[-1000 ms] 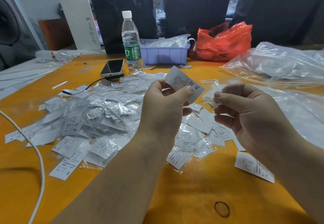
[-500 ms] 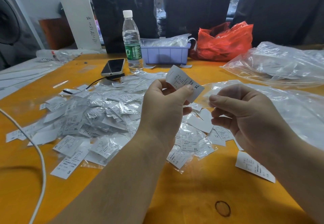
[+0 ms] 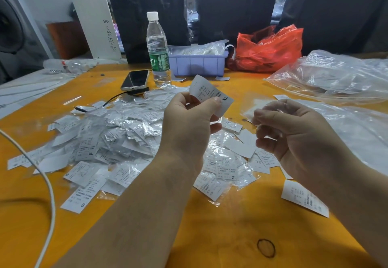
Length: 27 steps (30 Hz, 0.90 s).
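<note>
Your left hand [image 3: 189, 125] pinches the label [image 3: 204, 90] between thumb and fingers, the grip clamped near its middle. The label's long axis slants from upper left to lower right. Its "XL" end points at your right hand [image 3: 294, 133], whose grip pinches the clear sleeve [image 3: 254, 106] just beside it, above the surface [image 3: 210, 236]. Feed the "XL" end rightward. Pile [image 3: 109, 133] labels read "XL" and "S"; the finer print is illegible.

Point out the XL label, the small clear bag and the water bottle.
XL label [image 3: 204, 88]: head view, on its printed middle.
small clear bag [image 3: 251, 105]: head view, on its hazy flat part.
water bottle [image 3: 157, 44]: head view, on the clear body above the green wrapper.
</note>
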Each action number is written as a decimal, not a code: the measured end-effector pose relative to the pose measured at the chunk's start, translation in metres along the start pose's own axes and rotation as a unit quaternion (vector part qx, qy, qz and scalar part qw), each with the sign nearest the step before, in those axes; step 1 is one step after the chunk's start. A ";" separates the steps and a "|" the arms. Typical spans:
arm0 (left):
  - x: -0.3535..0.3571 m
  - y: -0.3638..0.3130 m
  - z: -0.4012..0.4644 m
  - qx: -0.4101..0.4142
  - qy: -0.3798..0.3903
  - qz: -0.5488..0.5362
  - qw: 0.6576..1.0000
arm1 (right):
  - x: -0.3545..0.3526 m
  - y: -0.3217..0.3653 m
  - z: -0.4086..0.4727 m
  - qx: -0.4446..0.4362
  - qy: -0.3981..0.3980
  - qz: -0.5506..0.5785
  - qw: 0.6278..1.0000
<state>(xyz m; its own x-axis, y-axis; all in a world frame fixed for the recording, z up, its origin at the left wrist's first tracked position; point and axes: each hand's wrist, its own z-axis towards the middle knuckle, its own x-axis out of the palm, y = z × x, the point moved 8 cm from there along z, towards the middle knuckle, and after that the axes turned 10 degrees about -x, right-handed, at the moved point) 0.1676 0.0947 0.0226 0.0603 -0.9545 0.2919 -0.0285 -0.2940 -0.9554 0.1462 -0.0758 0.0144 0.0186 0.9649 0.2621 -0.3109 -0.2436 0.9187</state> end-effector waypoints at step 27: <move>0.008 0.000 -0.002 0.009 0.033 0.037 0.999 | 0.006 -0.004 -0.003 0.017 0.022 -0.023 0.999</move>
<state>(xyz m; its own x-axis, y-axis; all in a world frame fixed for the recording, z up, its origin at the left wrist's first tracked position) 0.1656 0.0865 0.0247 -0.0068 -0.9748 0.2231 -0.0125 -0.2230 -0.9747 0.1449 -0.0684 0.0111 -0.0097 0.9784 0.2063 -0.2791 -0.2008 0.9391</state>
